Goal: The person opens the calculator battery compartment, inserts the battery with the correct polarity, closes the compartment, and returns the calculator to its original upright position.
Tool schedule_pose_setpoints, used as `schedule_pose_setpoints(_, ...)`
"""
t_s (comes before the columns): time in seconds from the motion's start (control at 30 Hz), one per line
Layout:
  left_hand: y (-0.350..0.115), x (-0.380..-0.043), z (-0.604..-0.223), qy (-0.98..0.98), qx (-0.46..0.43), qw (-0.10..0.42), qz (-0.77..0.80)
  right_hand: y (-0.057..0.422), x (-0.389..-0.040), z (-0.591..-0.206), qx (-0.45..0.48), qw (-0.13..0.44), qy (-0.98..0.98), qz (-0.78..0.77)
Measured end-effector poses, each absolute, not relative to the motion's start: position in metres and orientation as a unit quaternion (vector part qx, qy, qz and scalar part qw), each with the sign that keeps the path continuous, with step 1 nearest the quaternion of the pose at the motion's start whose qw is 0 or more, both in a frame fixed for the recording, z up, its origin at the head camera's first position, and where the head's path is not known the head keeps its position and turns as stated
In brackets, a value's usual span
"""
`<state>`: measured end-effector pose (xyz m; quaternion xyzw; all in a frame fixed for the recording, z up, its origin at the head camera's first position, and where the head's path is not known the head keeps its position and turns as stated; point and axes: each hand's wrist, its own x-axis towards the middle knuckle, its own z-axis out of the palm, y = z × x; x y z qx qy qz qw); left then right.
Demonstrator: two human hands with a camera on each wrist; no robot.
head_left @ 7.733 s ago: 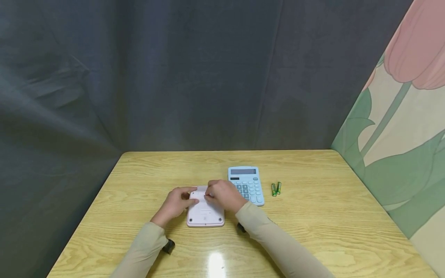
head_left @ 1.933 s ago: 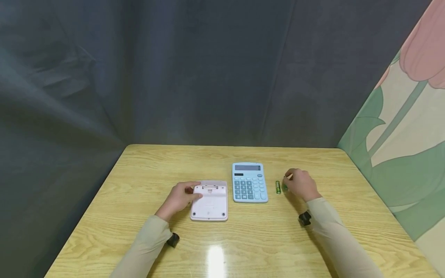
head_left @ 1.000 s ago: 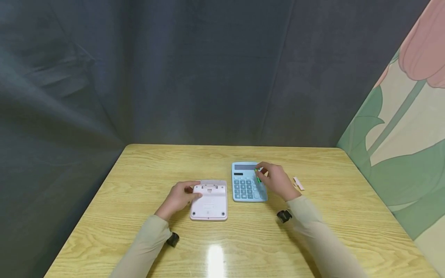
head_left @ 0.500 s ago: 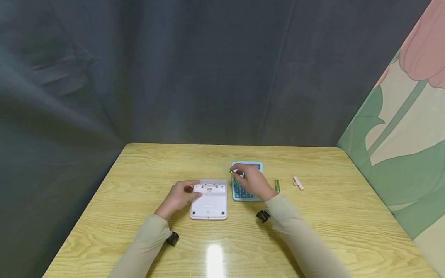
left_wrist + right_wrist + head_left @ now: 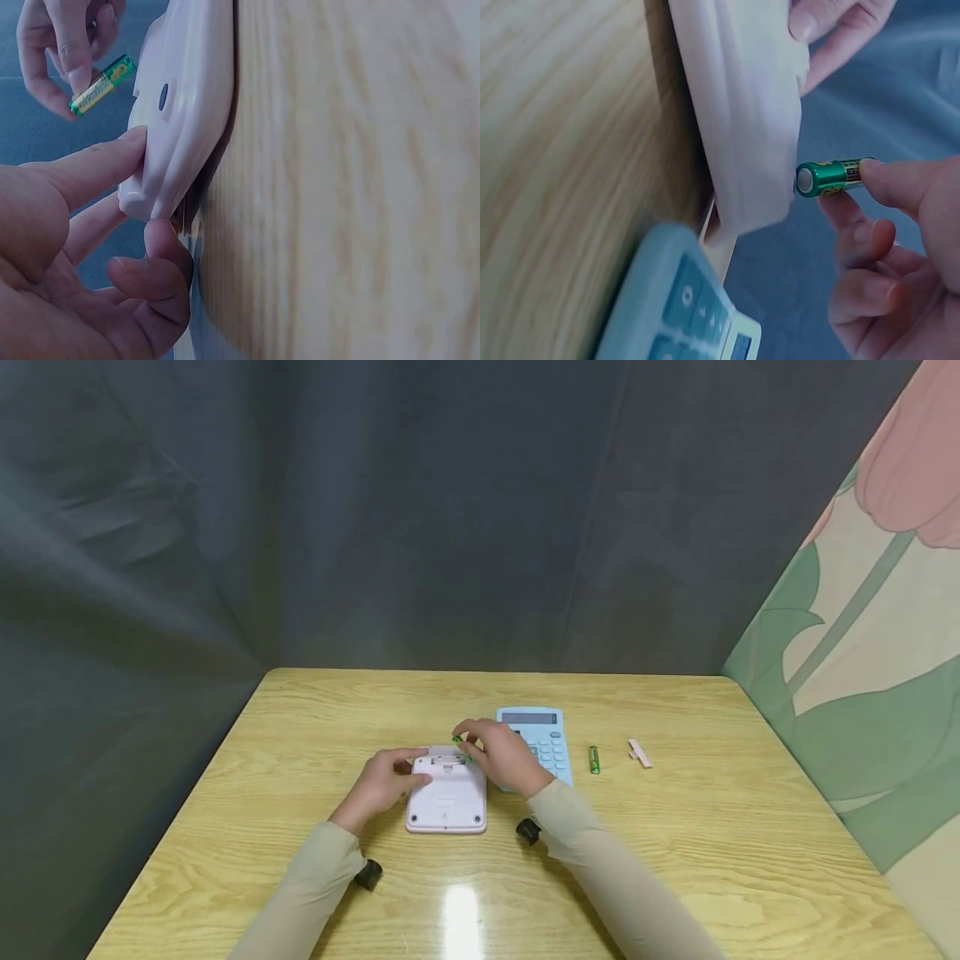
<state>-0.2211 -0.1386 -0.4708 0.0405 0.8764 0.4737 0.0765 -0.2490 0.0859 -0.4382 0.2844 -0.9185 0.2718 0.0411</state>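
A pale pink calculator lies face down on the table, its battery slot uncovered near the far edge. My left hand grips its left side, thumb on the back and fingers at the edge. Between thumb and fingertips, my right hand pinches a green battery, held at the right end of the slot. One metal end of that battery faces the calculator in the right wrist view. A second green battery lies farther right, beside the small pink battery cover.
Just right of the pink calculator lies a light blue calculator, face up and partly hidden under my right hand. The wooden table ends at a dark curtain behind, with a flower-patterned panel on the right.
My right hand let go of the battery cover at right, picked up one battery and carried it left over the blue calculator to the slot. The left hand kept its grip.
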Motion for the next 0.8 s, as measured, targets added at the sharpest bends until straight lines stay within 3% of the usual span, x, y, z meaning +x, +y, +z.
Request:
schedule_pose_setpoints(0.6,-0.14,-0.22,-0.474,0.877,0.037,0.073,0.474,0.059,-0.241,-0.451,0.335,0.099,-0.924,0.156)
schedule_pose_setpoints(0.8,-0.14,-0.22,-0.473,0.874,0.036,0.071,0.48,0.053,-0.238,-0.455,0.329,0.095,-0.933,0.107)
